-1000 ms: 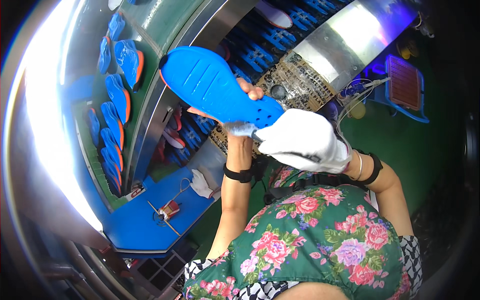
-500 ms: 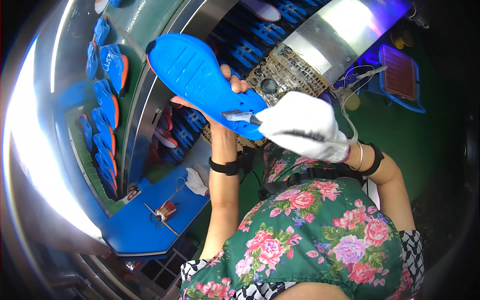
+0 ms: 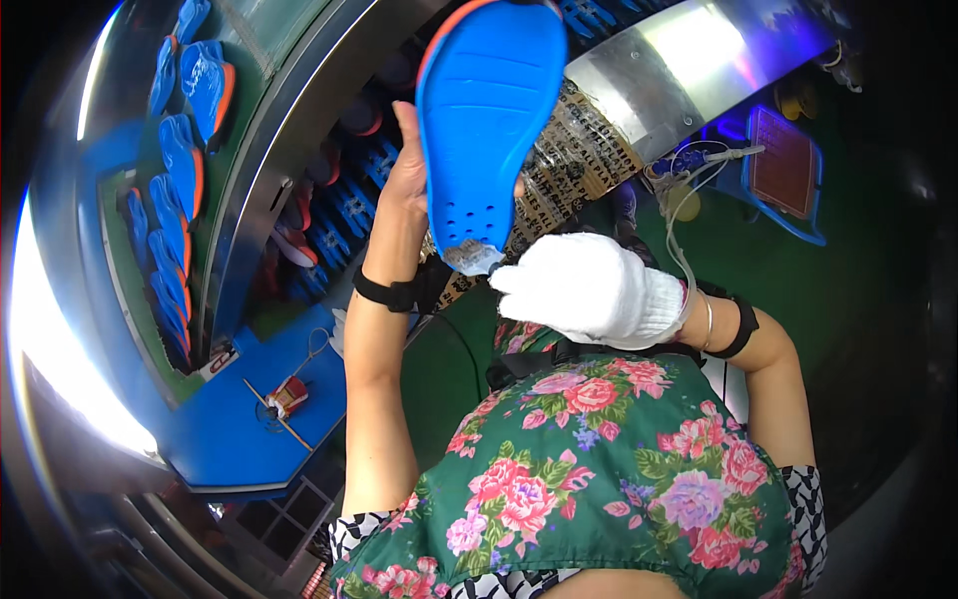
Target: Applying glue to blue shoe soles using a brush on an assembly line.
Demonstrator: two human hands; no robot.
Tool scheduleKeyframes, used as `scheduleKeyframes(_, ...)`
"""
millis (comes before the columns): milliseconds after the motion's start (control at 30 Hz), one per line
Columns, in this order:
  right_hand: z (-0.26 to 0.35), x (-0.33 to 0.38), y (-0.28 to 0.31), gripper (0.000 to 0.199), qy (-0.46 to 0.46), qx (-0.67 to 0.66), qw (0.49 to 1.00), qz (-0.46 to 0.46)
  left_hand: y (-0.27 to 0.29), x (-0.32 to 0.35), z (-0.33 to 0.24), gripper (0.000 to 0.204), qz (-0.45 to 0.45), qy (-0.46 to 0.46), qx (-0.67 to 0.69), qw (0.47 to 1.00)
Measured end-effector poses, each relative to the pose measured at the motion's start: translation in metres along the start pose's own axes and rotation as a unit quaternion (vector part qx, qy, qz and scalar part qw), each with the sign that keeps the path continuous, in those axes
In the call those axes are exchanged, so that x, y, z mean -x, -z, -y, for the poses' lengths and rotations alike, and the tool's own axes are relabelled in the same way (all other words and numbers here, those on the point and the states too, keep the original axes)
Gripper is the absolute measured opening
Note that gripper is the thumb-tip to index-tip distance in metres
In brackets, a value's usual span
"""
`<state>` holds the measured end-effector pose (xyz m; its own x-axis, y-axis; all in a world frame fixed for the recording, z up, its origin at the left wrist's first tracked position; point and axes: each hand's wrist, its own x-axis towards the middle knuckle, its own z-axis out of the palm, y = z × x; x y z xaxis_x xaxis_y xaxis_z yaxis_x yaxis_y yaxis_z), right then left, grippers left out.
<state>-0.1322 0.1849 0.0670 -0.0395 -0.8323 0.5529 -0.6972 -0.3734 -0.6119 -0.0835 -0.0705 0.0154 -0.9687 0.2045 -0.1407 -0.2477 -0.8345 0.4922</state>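
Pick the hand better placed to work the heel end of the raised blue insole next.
Right, probably. The gloved right hand already has its fingertips at the heel end of the blue insole, while the bare left hand grips its edge, holding it up.

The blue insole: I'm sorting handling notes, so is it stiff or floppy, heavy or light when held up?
The blue insole probably is light: the left hand holds it upright alone. It looks fairly stiff, standing unbent. The gloved right hand meets its lower end.
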Motion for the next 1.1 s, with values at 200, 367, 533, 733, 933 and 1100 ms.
scheduleKeyframes(200, -0.014, -0.006, 0.009, 0.028, -0.008, -0.058, 0.998, -0.037, 0.022, 0.004, -0.002, 0.107, -0.066, 0.075, -0.068, 0.993)
scheduleKeyframes(367, -0.015, -0.006, 0.034, 0.006, -0.201, -0.403, 0.886, -0.107, -0.021, -0.016, -0.021, 0.110, -0.024, 0.013, -0.037, 0.999)
scheduleKeyframes(533, -0.033, -0.003, 0.047, 0.020, -0.310, -0.575, 0.674, -0.346, -0.023, -0.053, -0.093, 0.062, 0.138, -0.209, -0.059, 0.966)
scheduleKeyframes(733, -0.054, -0.024, 0.045, 0.024, -0.280, -0.711, 0.492, -0.418, -0.033, -0.044, -0.125, 0.059, 0.163, -0.358, 0.151, 0.907)
scheduleKeyframes(933, -0.053, -0.038, 0.051, 0.023, -0.264, -0.711, 0.497, -0.422, -0.080, -0.012, -0.029, 0.090, -0.041, -0.313, 0.187, 0.930)
scheduleKeyframes(1100, -0.034, -0.050, 0.062, 0.022, -0.302, -0.454, 0.749, -0.375, -0.083, -0.022, 0.031, 0.096, -0.045, -0.257, 0.224, 0.939)
